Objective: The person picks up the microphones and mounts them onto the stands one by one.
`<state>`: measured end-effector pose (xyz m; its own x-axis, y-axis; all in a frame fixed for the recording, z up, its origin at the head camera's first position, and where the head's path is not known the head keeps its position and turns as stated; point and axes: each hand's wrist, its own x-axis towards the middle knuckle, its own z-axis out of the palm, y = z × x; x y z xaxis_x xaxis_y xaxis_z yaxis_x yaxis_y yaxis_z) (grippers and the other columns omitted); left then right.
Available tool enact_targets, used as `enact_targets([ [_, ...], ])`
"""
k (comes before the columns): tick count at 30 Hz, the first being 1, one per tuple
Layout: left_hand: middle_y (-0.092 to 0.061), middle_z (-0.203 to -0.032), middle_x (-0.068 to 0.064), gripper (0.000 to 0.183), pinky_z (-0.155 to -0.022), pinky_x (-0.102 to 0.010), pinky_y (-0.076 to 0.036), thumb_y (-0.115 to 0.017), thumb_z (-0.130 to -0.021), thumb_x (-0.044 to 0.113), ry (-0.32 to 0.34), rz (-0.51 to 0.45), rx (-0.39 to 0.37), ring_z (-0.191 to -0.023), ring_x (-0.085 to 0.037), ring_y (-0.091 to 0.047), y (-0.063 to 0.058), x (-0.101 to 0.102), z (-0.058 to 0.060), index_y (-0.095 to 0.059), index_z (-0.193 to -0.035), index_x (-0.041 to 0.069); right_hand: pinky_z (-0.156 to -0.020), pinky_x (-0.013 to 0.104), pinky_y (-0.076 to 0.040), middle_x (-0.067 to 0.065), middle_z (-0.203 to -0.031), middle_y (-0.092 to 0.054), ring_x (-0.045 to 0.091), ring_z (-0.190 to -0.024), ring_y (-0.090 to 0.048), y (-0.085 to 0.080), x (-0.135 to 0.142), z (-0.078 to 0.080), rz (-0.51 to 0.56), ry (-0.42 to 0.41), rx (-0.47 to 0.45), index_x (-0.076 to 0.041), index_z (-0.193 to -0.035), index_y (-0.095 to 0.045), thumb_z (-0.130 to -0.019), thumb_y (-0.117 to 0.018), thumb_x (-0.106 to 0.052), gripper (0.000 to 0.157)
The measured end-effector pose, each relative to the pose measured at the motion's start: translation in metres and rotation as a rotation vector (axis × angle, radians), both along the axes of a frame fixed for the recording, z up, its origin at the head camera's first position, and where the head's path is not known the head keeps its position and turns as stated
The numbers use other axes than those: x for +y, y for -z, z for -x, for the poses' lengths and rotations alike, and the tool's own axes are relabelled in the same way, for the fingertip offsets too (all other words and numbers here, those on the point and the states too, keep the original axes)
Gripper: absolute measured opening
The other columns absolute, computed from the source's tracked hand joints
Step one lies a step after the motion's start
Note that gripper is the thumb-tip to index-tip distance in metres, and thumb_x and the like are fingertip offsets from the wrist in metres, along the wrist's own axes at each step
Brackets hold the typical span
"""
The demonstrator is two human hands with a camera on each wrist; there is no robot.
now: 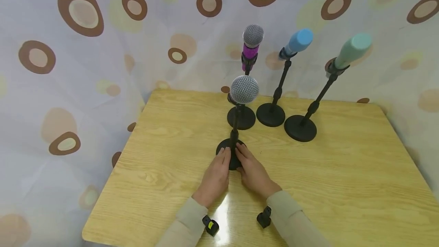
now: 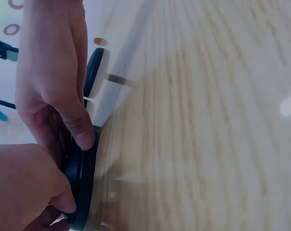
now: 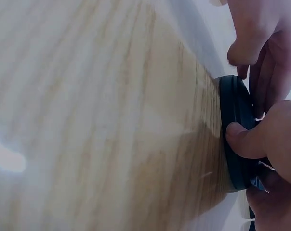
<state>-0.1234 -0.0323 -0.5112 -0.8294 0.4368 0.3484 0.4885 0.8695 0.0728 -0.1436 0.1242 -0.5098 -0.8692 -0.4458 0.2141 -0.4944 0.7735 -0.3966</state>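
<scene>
A black desktop microphone stand [image 1: 234, 134] stands upright near the table's middle, holding a microphone [image 1: 244, 89] with a silver mesh head. My left hand [image 1: 215, 174] grips its round base [image 2: 80, 183] on the left side. On the right side, my right hand [image 1: 255, 175] holds the same base, its thumb [image 3: 239, 139] on the rim in the right wrist view. Fingers of both hands lie over the base beside the pole. The microphone's handle is mostly hidden behind its mesh head in the head view.
Behind stand a purple microphone [image 1: 250, 50], a blue one [image 1: 299, 41] and a pale green one [image 1: 353, 50], each on a black stand. The wooden table [image 1: 164, 132] meets a patterned cloth [image 1: 144, 48] at its back edge.
</scene>
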Motion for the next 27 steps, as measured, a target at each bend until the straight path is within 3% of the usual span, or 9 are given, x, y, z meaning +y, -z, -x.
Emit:
enact_targets([
  [8, -0.038, -0.137, -0.02, 0.051, -0.105, -0.032, -0.032, -0.056, -0.086, 0.011, -0.063, 0.148, -0.043, -0.13, -0.029, -0.034, -0.001, -0.004, 0.008, -0.04, -0.131, -0.004, -0.101, 0.038, -0.036, 0.015, -0.144, -0.029, 0.029, -0.133, -0.029, -0.002, -0.011, 0.015, -0.036, -0.022, 0.016, 0.001, -0.134, -0.037, -0.082, -0.061, -0.002, 0.057],
  [19, -0.046, -0.13, -0.021, 0.046, -0.104, -0.031, -0.034, -0.057, -0.085, 0.015, -0.105, 0.233, 0.072, -0.126, -0.028, -0.041, -0.003, -0.01, 0.03, -0.047, -0.125, -0.006, -0.099, 0.037, -0.039, 0.016, -0.138, -0.04, 0.029, -0.127, -0.038, -0.006, -0.027, 0.037, -0.086, -0.019, 0.099, 0.003, -0.127, -0.047, -0.082, -0.059, -0.001, 0.047],
  [27, -0.047, -0.13, -0.022, 0.044, -0.104, -0.031, -0.033, -0.055, -0.086, 0.015, -0.123, 0.309, 0.059, -0.125, -0.028, -0.042, -0.007, -0.014, 0.053, -0.048, -0.124, -0.007, -0.094, 0.035, -0.044, 0.014, -0.133, -0.046, 0.027, -0.123, -0.043, -0.004, -0.04, 0.055, -0.141, 0.021, 0.147, 0.002, -0.122, -0.053, -0.082, -0.061, -0.004, 0.041],
])
